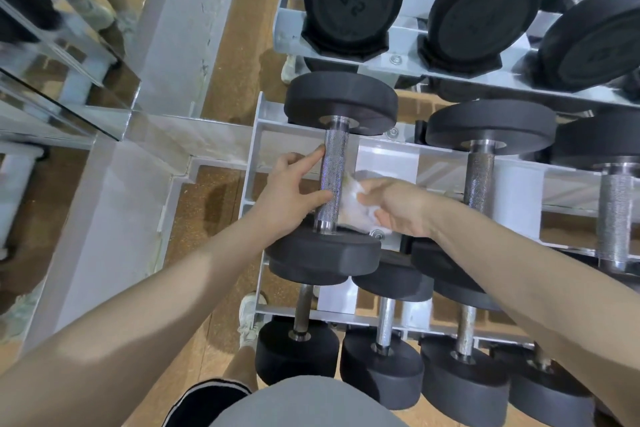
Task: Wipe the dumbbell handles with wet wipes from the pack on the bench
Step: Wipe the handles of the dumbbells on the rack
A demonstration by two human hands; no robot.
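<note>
Seen from above, over a three-tier rack (254, 163) of grey metal. Middle tier, leftmost slot: a dumbbell (332, 253) with black heads and a knurled steel handle (333, 180), lying front to back across the rails. Left hand (294, 194) on the handle's left side, forefinger stretched up along the steel, thumb touching lower down, the other fingers curled behind; grip loose, steadying more than clasping. Right hand (398, 206) on the handle's right side, grip pinched on a crumpled white wipe (353, 204), pressed against the lower half of the handle, just above the near head. Right-hand fingertips buried in the wipe's folds; thumb hidden.

Second dumbbell (485, 180) just right on the same tier, untouched, partly under the right forearm; a third handle further right at the frame's edge. Top tier: three larger dumbbells (353, 0), end faces toward the camera, the nearest stamped with a number read upside down. Bottom tier: a row of smaller dumbbells (381, 357) with smooth shafts, heads toward the viewer.

Cork-toned floor (225, 80) beneath. Mirror (52, 62) at left, reflecting rack legs and a shoe. White shoe (251, 319) beside the rack's near corner, dark shorts (207, 402) and grey shirt at the bottom edge. Pack not in sight.
</note>
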